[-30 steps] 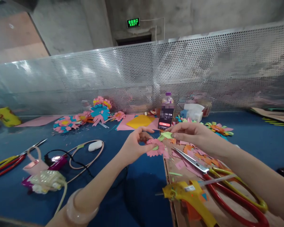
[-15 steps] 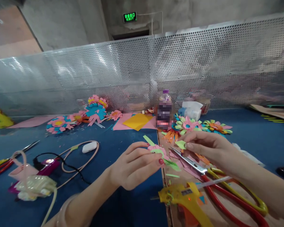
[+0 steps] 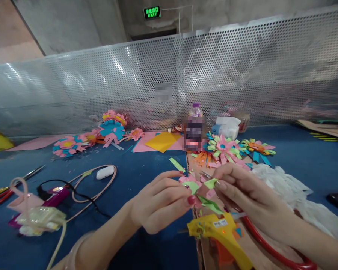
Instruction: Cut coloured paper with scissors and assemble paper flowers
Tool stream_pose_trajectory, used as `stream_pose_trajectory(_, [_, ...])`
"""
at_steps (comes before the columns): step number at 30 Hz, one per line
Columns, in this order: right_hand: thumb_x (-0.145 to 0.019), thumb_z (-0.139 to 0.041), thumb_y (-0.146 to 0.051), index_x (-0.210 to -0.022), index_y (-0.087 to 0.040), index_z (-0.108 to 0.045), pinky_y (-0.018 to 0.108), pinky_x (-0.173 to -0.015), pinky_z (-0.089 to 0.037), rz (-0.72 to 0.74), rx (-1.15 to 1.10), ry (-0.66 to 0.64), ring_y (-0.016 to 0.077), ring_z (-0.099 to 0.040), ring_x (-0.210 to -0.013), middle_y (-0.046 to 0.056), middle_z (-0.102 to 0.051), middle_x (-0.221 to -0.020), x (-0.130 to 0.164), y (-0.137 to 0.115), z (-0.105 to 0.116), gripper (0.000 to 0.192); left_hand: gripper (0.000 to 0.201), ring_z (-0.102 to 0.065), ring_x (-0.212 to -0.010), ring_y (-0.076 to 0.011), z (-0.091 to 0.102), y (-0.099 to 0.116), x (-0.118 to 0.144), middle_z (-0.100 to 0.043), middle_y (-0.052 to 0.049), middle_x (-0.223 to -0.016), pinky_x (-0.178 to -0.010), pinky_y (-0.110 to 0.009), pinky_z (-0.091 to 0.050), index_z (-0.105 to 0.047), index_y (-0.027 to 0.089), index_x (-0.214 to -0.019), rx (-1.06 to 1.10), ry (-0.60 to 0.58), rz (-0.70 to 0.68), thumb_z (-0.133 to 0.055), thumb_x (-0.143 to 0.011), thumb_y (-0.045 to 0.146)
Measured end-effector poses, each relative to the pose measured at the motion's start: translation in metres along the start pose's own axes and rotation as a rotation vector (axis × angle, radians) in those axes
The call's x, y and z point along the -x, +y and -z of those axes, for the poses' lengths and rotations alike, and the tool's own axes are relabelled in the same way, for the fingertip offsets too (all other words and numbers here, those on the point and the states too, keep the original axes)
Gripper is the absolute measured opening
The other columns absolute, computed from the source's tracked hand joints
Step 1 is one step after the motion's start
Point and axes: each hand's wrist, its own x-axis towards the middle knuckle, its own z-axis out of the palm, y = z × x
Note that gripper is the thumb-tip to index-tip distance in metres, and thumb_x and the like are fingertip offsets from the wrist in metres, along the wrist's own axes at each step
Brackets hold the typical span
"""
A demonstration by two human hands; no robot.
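My left hand [image 3: 163, 202] pinches a pink and green paper flower [image 3: 192, 185], whose centre is partly covered by the fingers. Between the thumb and fingers of my right hand [image 3: 242, 187] is a small light-green paper piece [image 3: 211, 183], close against the flower's right side. Beneath my right hand lie scissors with a red handle [image 3: 266, 240], mostly hidden by the hand and wrist. A yellow glue gun [image 3: 211, 227] rests just below both hands, with a small orange light lit on it.
Finished paper flowers [image 3: 225, 146] lie behind my hands, near a purple-capped bottle [image 3: 195, 129] and a tissue pack [image 3: 227, 127]. Crumpled white tissue [image 3: 281, 183] sits at right. Cables, a white earphone case [image 3: 105, 172] and another pair of scissors [image 3: 15, 186] are at left. A perforated metal screen [image 3: 115, 82] stands behind.
My right hand has moved left and down, bringing the green paper piece up to the flower. It now covers more of the scissors. The view has shifted slightly, showing more white tissue.
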Motion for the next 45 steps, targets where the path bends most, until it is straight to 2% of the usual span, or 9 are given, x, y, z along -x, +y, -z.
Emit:
stream_pose_trajectory(4, [-0.090, -0.041, -0.032, -0.091, -0.025, -0.046, 0.017, -0.045, -0.036, 0.045, 0.060, 0.050, 0.0057, -0.045, -0.051, -0.005, -0.046, -0.061, -0.003, -0.002, 0.000, 0.009, 0.045, -0.060, -0.081, -0.0139, -0.008, 0.002, -0.004, -0.066, 0.000, -0.085, -0.085, -0.035, -0.047, -0.048, 0.027, -0.113, 0.026, 0.037, 0.317, -0.056, -0.074, 0.006])
stream_pose_trajectory(8, [-0.089, -0.042, -0.034, -0.090, -0.024, -0.045, 0.018, -0.042, -0.033, 0.008, 0.097, 0.099, 0.0053, -0.040, -0.046, -0.006, -0.044, -0.057, -0.008, -0.003, -0.001, 0.010, 0.053, -0.061, -0.078, -0.0121, -0.018, 0.004, -0.010, -0.065, 0.000, -0.083, -0.076, -0.028, -0.049, -0.038, 0.026, -0.121, 0.195, 0.154, 0.598, -0.059, -0.075, 0.011])
stream_pose_trajectory(17, [-0.090, -0.039, -0.036, -0.090, -0.023, -0.046, 0.017, -0.041, -0.032, -0.033, 0.119, 0.138, 0.0042, -0.033, -0.040, -0.008, -0.040, -0.051, -0.011, 0.005, -0.001, 0.015, 0.057, -0.057, -0.068, -0.0109, -0.021, 0.006, -0.021, -0.064, 0.001, -0.074, -0.069, -0.025, -0.046, -0.038, 0.021, -0.121, 0.405, 0.166, 0.898, -0.064, -0.071, 0.016])
stream_pose_trajectory(23, [-0.089, -0.041, -0.040, -0.091, -0.023, -0.045, 0.017, -0.039, -0.030, -0.074, 0.105, 0.175, 0.0051, -0.039, -0.043, -0.007, -0.044, -0.053, -0.019, 0.008, -0.001, 0.018, 0.058, -0.053, -0.065, -0.0104, -0.025, 0.004, -0.024, -0.061, 0.001, -0.073, -0.064, -0.025, -0.043, -0.040, 0.019, -0.119, 0.555, 0.176, 1.053, -0.067, -0.068, 0.022])
stream_pose_trajectory(27, [-0.086, -0.044, -0.044, -0.088, -0.022, -0.046, 0.019, -0.036, -0.031, -0.169, 0.199, 0.244, 0.0060, -0.040, -0.039, -0.005, -0.049, -0.055, -0.030, 0.007, 0.016, 0.022, 0.052, -0.054, -0.064, -0.0103, -0.023, -0.005, -0.024, -0.060, 0.000, -0.074, -0.061, -0.024, -0.042, -0.045, 0.017, -0.114, 0.656, 0.170, 1.217, -0.068, -0.067, 0.024])
stream_pose_trajectory(30, [-0.082, -0.049, -0.043, -0.089, -0.022, -0.052, 0.020, -0.039, -0.036, -0.173, 0.362, 0.205, 0.0075, -0.044, -0.041, -0.003, -0.052, -0.056, -0.033, 0.010, 0.035, 0.022, 0.048, -0.056, -0.066, -0.0117, -0.021, -0.013, -0.020, -0.060, 0.000, -0.072, -0.062, -0.024, -0.042, -0.048, 0.015, -0.110, 0.682, 0.177, 1.340, -0.067, -0.067, 0.027])
stream_pose_trajectory(34, [-0.079, -0.052, -0.044, -0.085, -0.022, -0.058, 0.022, -0.041, -0.039, -0.173, 0.504, 0.133, 0.0089, -0.047, -0.045, -0.002, -0.054, -0.058, -0.033, 0.016, 0.049, 0.024, 0.046, -0.056, -0.064, -0.0109, -0.020, -0.019, -0.016, -0.060, -0.001, -0.073, -0.059, -0.023, -0.044, -0.050, 0.015, -0.108, 0.618, 0.189, 1.385, -0.067, -0.067, 0.027])
stream_pose_trajectory(42, [-0.080, -0.050, -0.044, -0.088, -0.023, -0.063, 0.024, -0.048, -0.041, -0.170, 0.636, 0.192, 0.0115, -0.055, -0.054, 0.001, -0.064, -0.069, -0.033, 0.023, 0.045, 0.026, 0.043, -0.058, -0.060, -0.0140, -0.024, -0.020, -0.011, -0.058, -0.005, -0.091, -0.045, -0.027, -0.050, -0.044, 0.018, -0.110, 0.621, 0.066, 1.374, -0.060, -0.073, 0.034])
stream_pose_trajectory(45, [-0.080, -0.049, -0.043, -0.087, -0.022, -0.064, 0.024, -0.051, -0.042, -0.180, 0.633, 0.200, 0.0123, -0.056, -0.057, 0.002, -0.066, -0.073, -0.034, 0.022, 0.044, 0.026, 0.039, -0.058, -0.060, -0.0129, -0.026, -0.021, -0.009, -0.058, -0.007, -0.096, -0.050, -0.027, -0.049, -0.044, 0.018, -0.111, 0.568, 0.032, 1.314, -0.055, -0.077, 0.033])
